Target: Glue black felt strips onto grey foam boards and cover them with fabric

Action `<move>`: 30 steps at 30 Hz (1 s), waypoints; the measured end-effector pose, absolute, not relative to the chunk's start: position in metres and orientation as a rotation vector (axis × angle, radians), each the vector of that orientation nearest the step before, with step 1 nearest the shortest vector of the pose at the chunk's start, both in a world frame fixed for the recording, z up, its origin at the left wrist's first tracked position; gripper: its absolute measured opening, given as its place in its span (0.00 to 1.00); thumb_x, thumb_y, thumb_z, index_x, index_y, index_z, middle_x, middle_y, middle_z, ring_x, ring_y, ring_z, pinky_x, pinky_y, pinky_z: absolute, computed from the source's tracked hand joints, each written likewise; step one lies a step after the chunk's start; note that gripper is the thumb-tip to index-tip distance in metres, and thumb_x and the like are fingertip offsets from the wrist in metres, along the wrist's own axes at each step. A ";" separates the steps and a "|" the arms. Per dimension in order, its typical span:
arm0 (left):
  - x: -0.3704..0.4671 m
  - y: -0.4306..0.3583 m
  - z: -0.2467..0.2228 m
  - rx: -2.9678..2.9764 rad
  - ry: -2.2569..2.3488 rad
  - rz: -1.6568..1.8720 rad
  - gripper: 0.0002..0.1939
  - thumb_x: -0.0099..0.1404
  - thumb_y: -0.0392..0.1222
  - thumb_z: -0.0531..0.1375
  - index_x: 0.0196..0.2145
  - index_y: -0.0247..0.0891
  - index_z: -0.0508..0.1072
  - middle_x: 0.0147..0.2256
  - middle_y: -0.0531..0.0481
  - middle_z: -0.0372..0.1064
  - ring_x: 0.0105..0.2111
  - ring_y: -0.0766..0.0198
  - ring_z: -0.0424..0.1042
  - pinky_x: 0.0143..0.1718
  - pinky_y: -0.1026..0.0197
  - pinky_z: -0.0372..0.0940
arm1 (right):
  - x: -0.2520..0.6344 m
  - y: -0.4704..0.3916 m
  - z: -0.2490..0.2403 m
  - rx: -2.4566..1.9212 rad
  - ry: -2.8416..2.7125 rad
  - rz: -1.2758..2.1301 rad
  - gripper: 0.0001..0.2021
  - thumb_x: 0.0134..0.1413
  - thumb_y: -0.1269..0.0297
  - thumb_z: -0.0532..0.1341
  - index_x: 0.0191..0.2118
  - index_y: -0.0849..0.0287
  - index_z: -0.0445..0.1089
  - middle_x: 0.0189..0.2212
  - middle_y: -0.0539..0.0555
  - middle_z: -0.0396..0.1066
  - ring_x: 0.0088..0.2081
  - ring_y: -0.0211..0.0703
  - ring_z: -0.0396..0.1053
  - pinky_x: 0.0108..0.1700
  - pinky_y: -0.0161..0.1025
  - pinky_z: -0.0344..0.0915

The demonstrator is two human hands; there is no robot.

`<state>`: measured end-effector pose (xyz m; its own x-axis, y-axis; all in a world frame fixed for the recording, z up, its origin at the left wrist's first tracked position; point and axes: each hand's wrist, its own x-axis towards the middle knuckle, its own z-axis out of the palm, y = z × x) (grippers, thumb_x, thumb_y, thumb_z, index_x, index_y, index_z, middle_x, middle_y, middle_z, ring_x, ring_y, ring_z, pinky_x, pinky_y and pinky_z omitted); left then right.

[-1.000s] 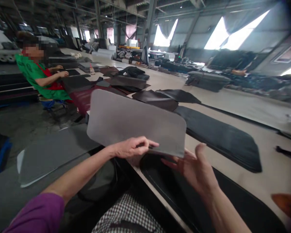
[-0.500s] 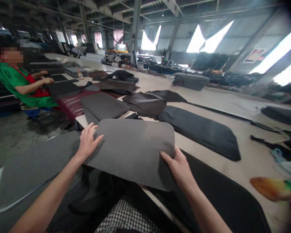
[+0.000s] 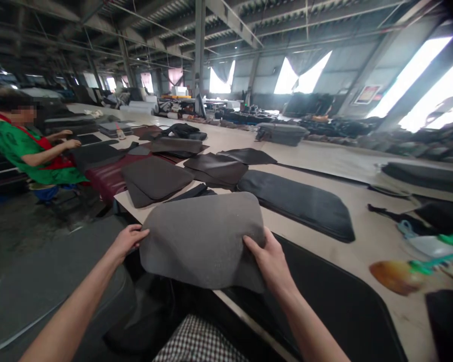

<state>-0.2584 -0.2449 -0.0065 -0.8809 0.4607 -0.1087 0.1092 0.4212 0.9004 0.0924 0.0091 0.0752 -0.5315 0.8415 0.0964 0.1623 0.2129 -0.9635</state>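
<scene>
A grey flat panel with rounded corners [image 3: 204, 241], looking like a cut sheet of leather or padded fabric, is held up in front of me. My left hand [image 3: 128, 240] pinches its left edge between thumb and fingers. On the right edge, my right hand [image 3: 268, 256] grips it with the thumb on the near face and the fingers behind. Beneath the panel's right side lies a large black panel [image 3: 332, 296] on the table. To my left a stack of grey panels [image 3: 60, 281] sits low beside my left forearm.
A long pale table [image 3: 305, 221] stretches away, bearing a dark padded stack [image 3: 294, 203] and several brown-black pieces [image 3: 156, 178]. At right lie an amber bottle [image 3: 392, 276] and a white bottle [image 3: 430, 245]. A co-worker in green [image 3: 30, 146] sits at the far left.
My left hand has shifted from the panel's upper left corner to its left edge and now pinches it. The panel has moved slightly left in view, and the camera has turned a little right.
</scene>
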 end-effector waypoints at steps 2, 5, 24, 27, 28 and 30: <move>-0.244 -0.250 0.002 0.495 2.209 1.467 0.36 0.49 0.67 0.69 0.44 0.34 0.75 0.38 0.40 0.78 0.34 0.54 0.79 0.31 0.59 0.71 | 0.103 0.008 0.081 -0.943 -1.835 1.351 0.24 0.54 0.50 0.64 0.55 0.54 0.70 0.47 0.53 0.78 0.47 0.54 0.74 0.51 0.47 0.68; -0.226 -0.249 0.026 0.577 2.046 1.609 0.34 0.55 0.66 0.67 0.48 0.36 0.73 0.40 0.43 0.78 0.36 0.54 0.79 0.34 0.58 0.71 | 0.128 0.009 0.093 -0.936 -1.845 1.322 0.26 0.55 0.47 0.64 0.56 0.53 0.69 0.48 0.54 0.77 0.48 0.54 0.75 0.50 0.46 0.70; -0.106 -0.080 0.062 1.447 2.143 1.142 0.45 0.61 0.64 0.62 0.71 0.47 0.54 0.65 0.43 0.63 0.58 0.46 0.71 0.59 0.48 0.66 | 0.363 0.002 0.043 -1.166 -1.407 1.123 0.34 0.56 0.49 0.69 0.63 0.50 0.57 0.47 0.56 0.76 0.44 0.49 0.76 0.44 0.43 0.73; -0.102 -0.059 0.053 1.540 2.136 0.994 0.35 0.62 0.63 0.62 0.63 0.50 0.68 0.62 0.50 0.68 0.59 0.49 0.70 0.63 0.49 0.60 | 0.377 0.012 0.031 -1.248 -1.514 1.001 0.18 0.57 0.49 0.67 0.46 0.56 0.72 0.39 0.53 0.76 0.39 0.45 0.73 0.42 0.39 0.69; -0.102 -0.054 0.051 1.544 2.151 0.931 0.31 0.62 0.64 0.62 0.59 0.50 0.73 0.59 0.52 0.72 0.58 0.50 0.71 0.64 0.48 0.59 | 0.380 0.015 0.027 -1.272 -1.527 1.003 0.17 0.57 0.49 0.66 0.44 0.56 0.74 0.37 0.53 0.76 0.38 0.44 0.72 0.42 0.39 0.68; -0.103 -0.047 0.049 1.513 2.207 0.817 0.26 0.62 0.66 0.61 0.52 0.52 0.78 0.53 0.56 0.76 0.56 0.51 0.72 0.62 0.49 0.61 | 0.385 0.019 0.024 -1.299 -1.541 1.029 0.16 0.58 0.50 0.65 0.45 0.56 0.76 0.36 0.52 0.75 0.36 0.44 0.71 0.42 0.40 0.68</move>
